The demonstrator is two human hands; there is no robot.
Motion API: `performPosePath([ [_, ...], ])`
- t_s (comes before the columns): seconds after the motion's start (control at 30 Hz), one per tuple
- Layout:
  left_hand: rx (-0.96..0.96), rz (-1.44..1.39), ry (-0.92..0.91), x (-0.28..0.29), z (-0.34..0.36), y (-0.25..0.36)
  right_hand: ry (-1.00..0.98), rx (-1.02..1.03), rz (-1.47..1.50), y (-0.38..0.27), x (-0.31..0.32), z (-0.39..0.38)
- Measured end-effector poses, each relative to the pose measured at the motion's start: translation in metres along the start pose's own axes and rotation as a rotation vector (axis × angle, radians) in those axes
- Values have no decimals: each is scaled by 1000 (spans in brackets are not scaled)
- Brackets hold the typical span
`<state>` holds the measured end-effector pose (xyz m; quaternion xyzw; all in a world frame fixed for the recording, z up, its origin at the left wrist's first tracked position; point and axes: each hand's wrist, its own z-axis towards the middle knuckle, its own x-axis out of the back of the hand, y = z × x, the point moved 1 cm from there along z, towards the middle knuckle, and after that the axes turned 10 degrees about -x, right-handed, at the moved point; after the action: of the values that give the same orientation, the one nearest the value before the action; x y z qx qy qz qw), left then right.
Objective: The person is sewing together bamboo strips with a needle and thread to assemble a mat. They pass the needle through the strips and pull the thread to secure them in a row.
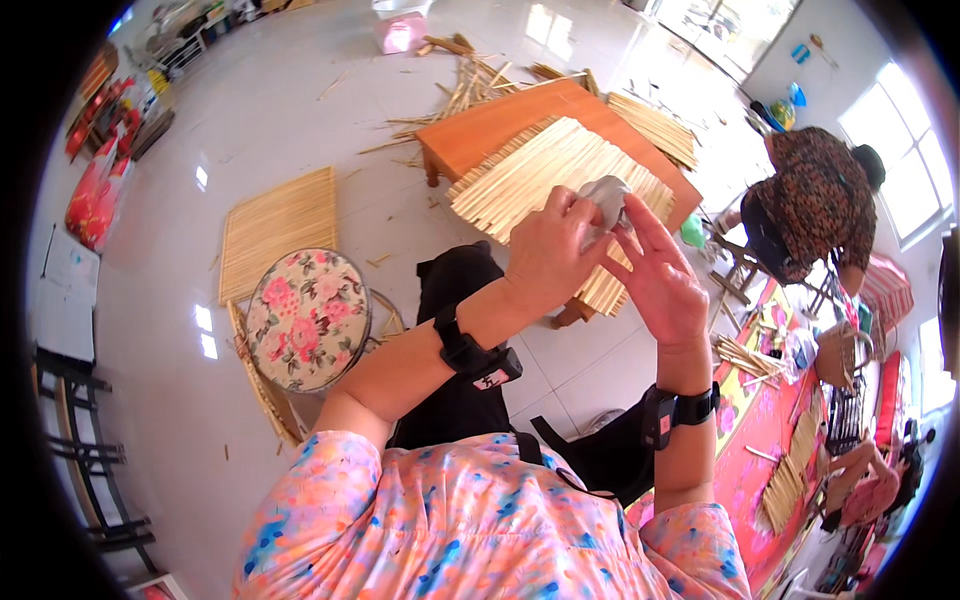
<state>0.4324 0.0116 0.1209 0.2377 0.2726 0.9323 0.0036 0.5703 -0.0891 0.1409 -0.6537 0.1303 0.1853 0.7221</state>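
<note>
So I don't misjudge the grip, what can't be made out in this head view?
Head view:
Pale crumpled bundle: partly hidden by the left hand; material unclear.
Orange-brown table: middle covered by the slatted mat.
Black-framed furniture: cut off by the dark fisheye rim.

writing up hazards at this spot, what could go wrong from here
The crumpled grey wad in the left hand might drop. The pale slatted mat seems to overhang the orange wooden table, so a knock could shift it. Loose tan sticks on the floor might trip someone.
</note>
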Motion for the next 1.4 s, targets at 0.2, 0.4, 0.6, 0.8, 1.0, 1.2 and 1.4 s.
performPosePath([
  [0.2, 273, -622, -320, -50, 22, -16, 157, -32, -66, -12, 53, -32],
  [0.4, 860, -1395, -291, -84, 54, -31, 453, -250, -244, -24, 86, -39],
  [0.6, 490, -1247, -421, -122, 74, -32, 646, -352, -143, -2, 124, -44],
  [0.8, -590, -299, -645, -184, 36, 56, 724, -221, 227, 33, 184, -94],
  [1.0, -669, -302, -566, -187, 21, 79, 927, -196, 126, 25, 186, -110],
  [1.2, -794, -526, -315, -170, 27, 81, 1048, -115, 18, -8, 178, -143],
  [1.4, -717, -792, 299, -163, 40, 95, 1057, -30, -49, -35, 154, -158],
])
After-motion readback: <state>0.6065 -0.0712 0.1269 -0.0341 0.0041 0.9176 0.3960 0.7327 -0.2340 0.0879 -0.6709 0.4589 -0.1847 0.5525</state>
